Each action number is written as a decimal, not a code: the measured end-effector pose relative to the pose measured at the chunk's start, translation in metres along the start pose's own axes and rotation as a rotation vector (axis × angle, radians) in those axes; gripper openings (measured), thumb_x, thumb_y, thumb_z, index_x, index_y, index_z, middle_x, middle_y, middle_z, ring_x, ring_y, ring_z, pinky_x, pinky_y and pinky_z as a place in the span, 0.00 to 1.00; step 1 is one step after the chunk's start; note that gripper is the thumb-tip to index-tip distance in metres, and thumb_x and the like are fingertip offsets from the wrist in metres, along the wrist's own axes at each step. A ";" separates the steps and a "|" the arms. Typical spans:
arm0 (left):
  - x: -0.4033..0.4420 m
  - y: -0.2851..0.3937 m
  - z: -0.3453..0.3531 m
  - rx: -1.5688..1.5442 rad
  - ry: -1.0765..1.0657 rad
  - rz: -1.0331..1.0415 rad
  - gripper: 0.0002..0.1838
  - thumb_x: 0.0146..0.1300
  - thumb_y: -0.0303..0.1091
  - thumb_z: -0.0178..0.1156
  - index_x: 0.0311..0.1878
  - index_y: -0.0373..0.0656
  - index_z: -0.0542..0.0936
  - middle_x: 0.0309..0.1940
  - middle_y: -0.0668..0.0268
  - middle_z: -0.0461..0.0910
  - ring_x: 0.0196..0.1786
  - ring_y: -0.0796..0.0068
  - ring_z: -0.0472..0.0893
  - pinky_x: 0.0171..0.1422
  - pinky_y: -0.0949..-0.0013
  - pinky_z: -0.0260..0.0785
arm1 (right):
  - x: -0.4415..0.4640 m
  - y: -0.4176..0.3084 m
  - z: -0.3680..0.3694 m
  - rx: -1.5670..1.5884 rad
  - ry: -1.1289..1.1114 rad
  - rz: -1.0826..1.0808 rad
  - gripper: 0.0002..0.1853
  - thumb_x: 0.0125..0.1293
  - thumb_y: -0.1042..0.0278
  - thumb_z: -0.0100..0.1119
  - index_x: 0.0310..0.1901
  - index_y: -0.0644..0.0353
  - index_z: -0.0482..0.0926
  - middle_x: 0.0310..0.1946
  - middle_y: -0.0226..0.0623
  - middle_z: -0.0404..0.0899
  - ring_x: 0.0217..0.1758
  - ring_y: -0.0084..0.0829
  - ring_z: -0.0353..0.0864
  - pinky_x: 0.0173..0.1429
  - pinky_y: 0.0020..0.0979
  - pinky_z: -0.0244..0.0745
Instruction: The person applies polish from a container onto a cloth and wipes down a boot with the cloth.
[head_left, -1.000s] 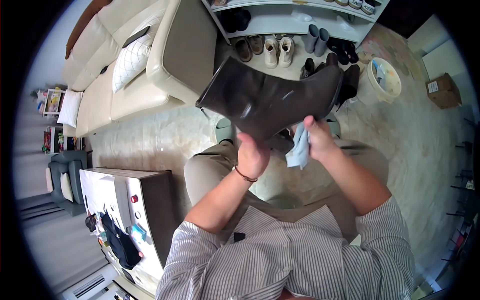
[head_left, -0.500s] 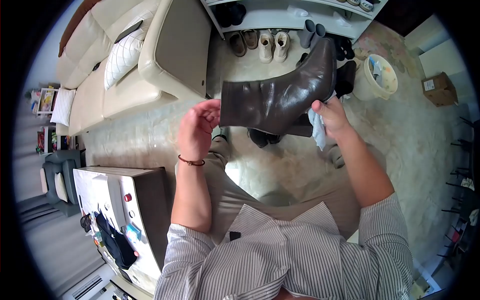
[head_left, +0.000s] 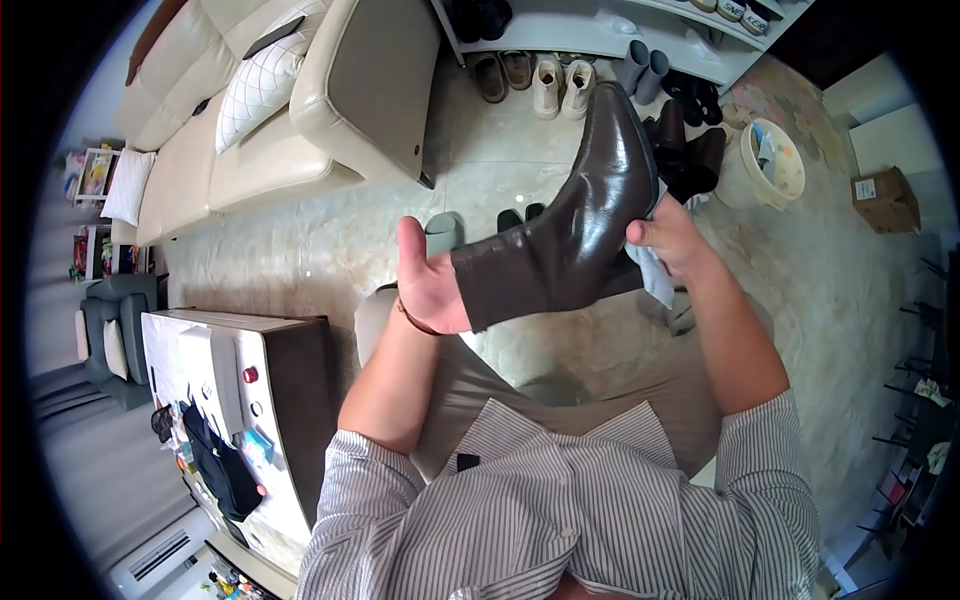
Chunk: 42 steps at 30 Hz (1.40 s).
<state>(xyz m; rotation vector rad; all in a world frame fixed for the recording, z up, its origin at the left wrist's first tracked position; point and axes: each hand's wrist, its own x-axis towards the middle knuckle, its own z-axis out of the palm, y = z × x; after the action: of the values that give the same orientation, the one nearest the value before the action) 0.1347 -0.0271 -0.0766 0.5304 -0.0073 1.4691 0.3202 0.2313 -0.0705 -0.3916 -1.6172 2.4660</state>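
A shiny dark brown ankle boot [head_left: 560, 245] lies tilted across in front of me, toe up and shaft opening toward the left. My left hand [head_left: 432, 290] is at that opening. Its thumb sticks up outside and its other fingers are hidden in or behind the shaft. On the sole side, my right hand [head_left: 675, 240] is closed around the boot near the heel, thumb showing. A crumpled pale cloth [head_left: 655, 277] hangs from that hand, partly pressed against the boot.
Beyond the boot are green slippers [head_left: 442, 232], white sneakers [head_left: 547, 88], grey boots [head_left: 652, 77] and dark boots [head_left: 705, 160]. A cream bucket [head_left: 735, 180] and a cardboard box [head_left: 885, 200] stand right. To the left are a cream sofa [head_left: 270, 190] and a low table [head_left: 290, 430].
My left hand has gone from the boot's shaft edge to its opening, fingers now out of sight. The shaft end has dropped toward me, and the boot is more tilted. The right hand keeps its hold.
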 end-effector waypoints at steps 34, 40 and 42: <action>0.006 -0.040 0.001 0.521 0.388 0.000 0.80 0.43 0.98 0.33 0.85 0.38 0.40 0.86 0.58 0.47 0.87 0.63 0.49 0.89 0.56 0.41 | -0.004 0.027 0.058 -1.042 0.107 -0.479 0.22 0.73 0.57 0.59 0.56 0.68 0.81 0.25 0.57 0.83 0.30 0.59 0.85 0.35 0.50 0.81; 0.013 -0.048 0.000 0.464 0.455 0.025 0.80 0.42 0.99 0.35 0.86 0.39 0.41 0.86 0.58 0.47 0.86 0.62 0.52 0.89 0.56 0.42 | -0.006 0.028 0.063 -0.964 0.120 -0.157 0.19 0.74 0.63 0.56 0.59 0.65 0.81 0.26 0.56 0.84 0.31 0.59 0.85 0.38 0.49 0.82; 0.019 -0.047 0.008 0.442 0.528 0.083 0.80 0.41 0.99 0.35 0.86 0.40 0.43 0.86 0.56 0.49 0.85 0.60 0.54 0.88 0.54 0.45 | -0.025 0.031 0.095 -0.731 -0.021 -0.279 0.27 0.72 0.71 0.53 0.72 0.64 0.70 0.42 0.61 0.85 0.44 0.60 0.87 0.51 0.50 0.84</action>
<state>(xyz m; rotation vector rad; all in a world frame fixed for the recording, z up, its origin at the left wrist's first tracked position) 0.1835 -0.0123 -0.0793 0.4821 0.7317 1.6629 0.3147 0.1285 -0.0599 -0.1993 -2.3542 1.6227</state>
